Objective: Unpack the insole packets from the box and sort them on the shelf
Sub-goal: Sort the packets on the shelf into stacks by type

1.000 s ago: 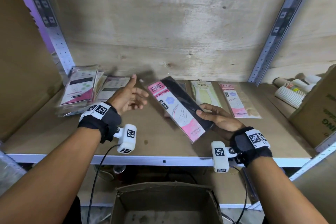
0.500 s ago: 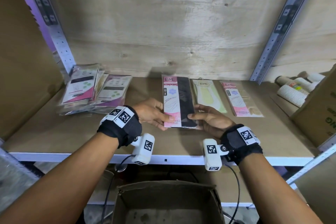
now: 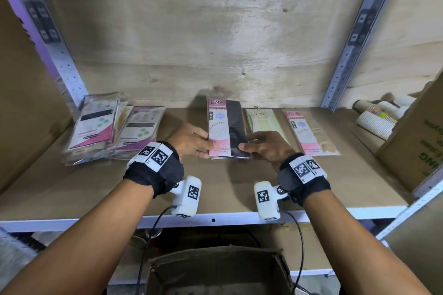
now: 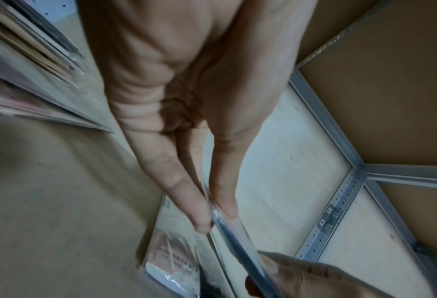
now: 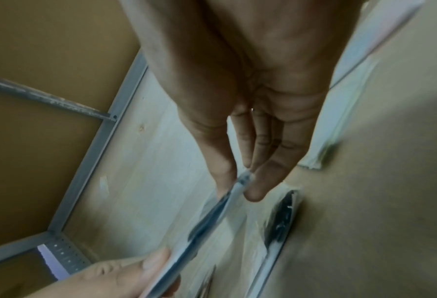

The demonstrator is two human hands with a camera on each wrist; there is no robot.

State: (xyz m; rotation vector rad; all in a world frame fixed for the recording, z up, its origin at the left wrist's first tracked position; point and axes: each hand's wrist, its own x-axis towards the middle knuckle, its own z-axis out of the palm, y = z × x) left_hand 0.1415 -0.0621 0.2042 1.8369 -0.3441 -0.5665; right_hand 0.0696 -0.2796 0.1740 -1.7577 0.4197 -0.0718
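A pink-and-black insole packet (image 3: 226, 127) is held lengthwise just above the brown shelf board (image 3: 239, 187). My left hand (image 3: 191, 142) pinches its near left edge between thumb and fingers; the same left hand (image 4: 212, 209) appears close up in the left wrist view. My right hand (image 3: 266, 145) pinches its near right edge, and the right wrist view shows that right hand (image 5: 242, 181) on the thin packet (image 5: 212, 211). Another packet (image 4: 176, 260) lies on the board under the held one. The open cardboard box (image 3: 215, 270) stands below the shelf.
A yellow packet (image 3: 261, 120) and a pink packet (image 3: 306, 132) lie right of the held one. A loose pile of packets (image 3: 103, 127) sits at the left. Paper cups (image 3: 378, 117) and a carton (image 3: 422, 136) fill the right end. Metal uprights (image 3: 354, 38) frame the bay.
My left hand came across from the left and took the packet's left edge. The packet turned from slanted to straight and moved back toward the row of packets.
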